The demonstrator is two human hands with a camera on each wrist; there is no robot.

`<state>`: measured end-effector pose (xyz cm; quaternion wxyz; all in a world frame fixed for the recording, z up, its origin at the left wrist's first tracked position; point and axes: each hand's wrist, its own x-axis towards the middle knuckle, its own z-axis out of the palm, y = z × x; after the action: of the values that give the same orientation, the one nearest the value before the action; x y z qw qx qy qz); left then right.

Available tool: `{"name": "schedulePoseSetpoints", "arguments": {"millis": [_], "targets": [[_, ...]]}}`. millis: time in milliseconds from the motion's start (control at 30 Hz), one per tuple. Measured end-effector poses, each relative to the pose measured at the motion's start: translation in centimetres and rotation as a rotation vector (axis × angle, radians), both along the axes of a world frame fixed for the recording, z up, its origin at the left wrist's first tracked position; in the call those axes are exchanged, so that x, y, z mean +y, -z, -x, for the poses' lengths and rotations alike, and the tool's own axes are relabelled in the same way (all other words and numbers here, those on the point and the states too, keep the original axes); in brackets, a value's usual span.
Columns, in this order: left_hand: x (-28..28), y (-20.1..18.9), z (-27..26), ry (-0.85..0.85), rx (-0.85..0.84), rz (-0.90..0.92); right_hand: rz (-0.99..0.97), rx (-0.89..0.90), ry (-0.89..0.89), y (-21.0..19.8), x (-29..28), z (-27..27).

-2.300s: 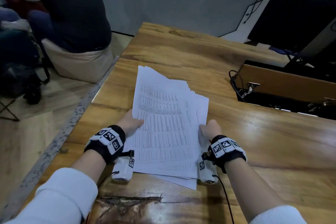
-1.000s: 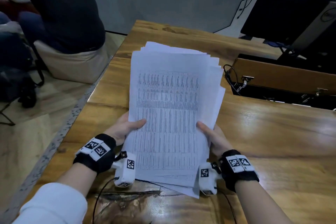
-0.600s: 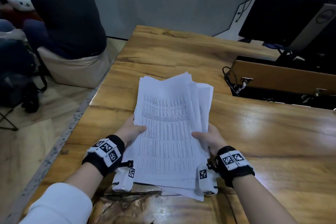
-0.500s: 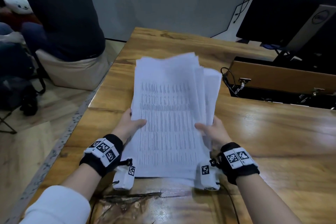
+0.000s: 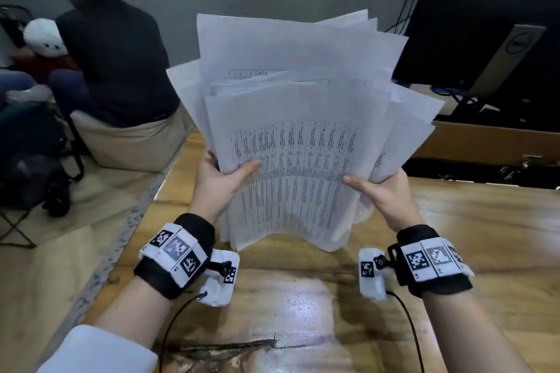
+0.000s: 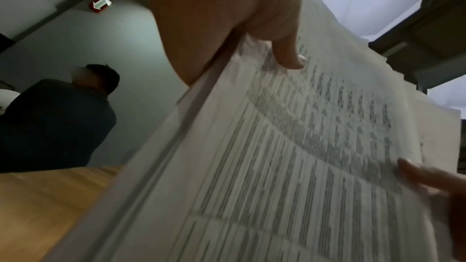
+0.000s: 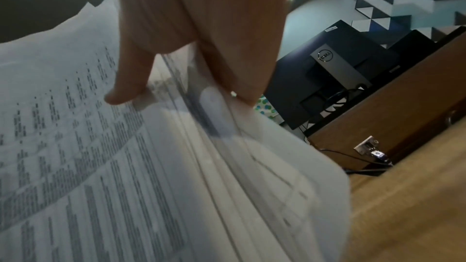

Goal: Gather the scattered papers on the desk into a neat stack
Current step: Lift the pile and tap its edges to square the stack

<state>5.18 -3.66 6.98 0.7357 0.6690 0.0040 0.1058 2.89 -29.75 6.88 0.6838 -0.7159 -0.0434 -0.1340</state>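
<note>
Up came the papers (image 5: 291, 142) since a moment earlier, when their lower edges sat down near the desk (image 5: 472, 221); they now stood almost upright, clear of the wood. Left hand (image 5: 222, 183) pinched the left edge, thumb across the printed face, fingers behind. Right hand (image 5: 383, 194) clamped the right edge the same way. Gathering looked done, squaring did not: top edges fanned out well above both grips, corners splayed right, bottom edges uneven just below my thumbs. Tapping them level was what remained, I judged.
</note>
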Motion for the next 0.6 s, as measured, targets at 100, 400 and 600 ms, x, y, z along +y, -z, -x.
{"name": "schedulePoseSetpoints", "arguments": {"millis": [100,400,600], "targets": [[0.0,-1.6,0.1,0.003,-0.099,0.018,-0.008,-0.059,-0.020,-1.3,-0.3,-0.1],[0.5,-7.0,-0.2,0.141,-0.376,0.100,-0.062,-0.143,-0.058,-5.9,-1.3,-1.1],[-0.4,-8.0,-0.6,0.260,-0.342,-0.016,-0.039,-0.168,-0.065,-7.0,-1.0,-1.4]]}}
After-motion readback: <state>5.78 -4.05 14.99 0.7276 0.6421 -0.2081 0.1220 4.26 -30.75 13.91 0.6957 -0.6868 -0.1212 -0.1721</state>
